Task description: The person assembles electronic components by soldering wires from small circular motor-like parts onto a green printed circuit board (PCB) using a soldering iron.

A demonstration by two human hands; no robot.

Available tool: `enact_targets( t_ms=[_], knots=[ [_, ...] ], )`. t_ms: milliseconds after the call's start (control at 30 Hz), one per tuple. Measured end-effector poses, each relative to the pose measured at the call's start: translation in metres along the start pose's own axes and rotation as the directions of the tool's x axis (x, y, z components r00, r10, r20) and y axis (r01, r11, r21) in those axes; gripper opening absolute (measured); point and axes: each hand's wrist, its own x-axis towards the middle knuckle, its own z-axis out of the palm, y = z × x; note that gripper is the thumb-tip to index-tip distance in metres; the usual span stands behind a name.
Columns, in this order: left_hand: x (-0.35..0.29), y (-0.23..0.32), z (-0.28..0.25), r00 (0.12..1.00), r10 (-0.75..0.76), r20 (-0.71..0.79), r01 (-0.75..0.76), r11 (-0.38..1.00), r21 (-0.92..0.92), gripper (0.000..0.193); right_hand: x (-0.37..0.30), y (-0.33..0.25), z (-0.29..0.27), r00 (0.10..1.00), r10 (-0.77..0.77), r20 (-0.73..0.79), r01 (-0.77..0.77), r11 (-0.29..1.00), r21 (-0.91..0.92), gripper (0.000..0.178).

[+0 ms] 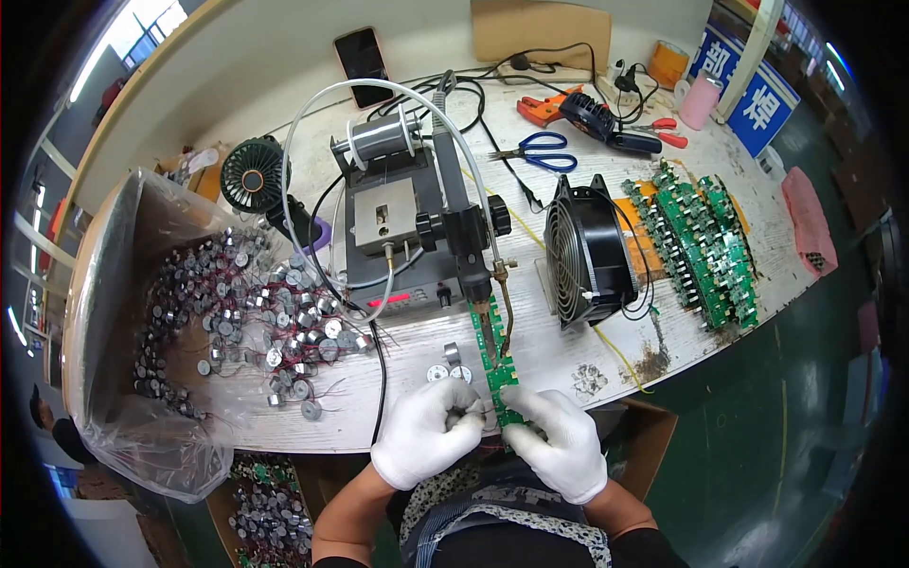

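Circuit board [503, 379], its near end partly covered, is held by the right grip [565, 447]; the left's [426, 437] hold is unclear.

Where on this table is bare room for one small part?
Bare tabletop, partly stained, lies between the fan, yellow wire and right hand; more lies between the stacked boards and pink cloth. Crowded: the left side, with heaped metal parts.

Green floor [739, 445] at right; whitish workbench [331, 417]; bright window [142, 43] upper left.
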Motion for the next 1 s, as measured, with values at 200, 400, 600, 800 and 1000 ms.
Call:
enact_targets(
  t_ms=[200,400,600,800,1000],
  knots=[
    [0.002,0.000,0.000,0.999,0.023,0.024,-0.023,0.999,0.028,0.011,-0.001,0.002,0.000,0.998,-0.067,-0.009,0.067,0.997,-0.023,0.040],
    [0.000,-0.007,0.001,0.999,-0.024,0.044,0.030,0.991,-0.130,0.012,0.000,-0.003,-0.001,1.000,-0.018,0.009,0.018,1.000,0.005,0.037],
    [-0.002,-0.003,0.006,0.991,-0.125,0.044,0.132,0.926,-0.354,0.017,-0.002,0.000,0.001,0.999,-0.038,0.023,0.038,0.999,0.008,0.035],
    [-0.001,0.002,0.004,0.987,-0.147,0.060,0.159,0.917,-0.366,0.016,-0.012,-0.006,0.001,1.000,0.023,-0.005,-0.023,1.000,0.004,0.038],
    [0.009,-0.013,0.006,0.994,0.109,0.009,-0.105,0.971,-0.214,0.017,-0.022,0.001,0.016,0.963,0.215,-0.164,-0.158,0.941,0.300,0.043]
  ],
)
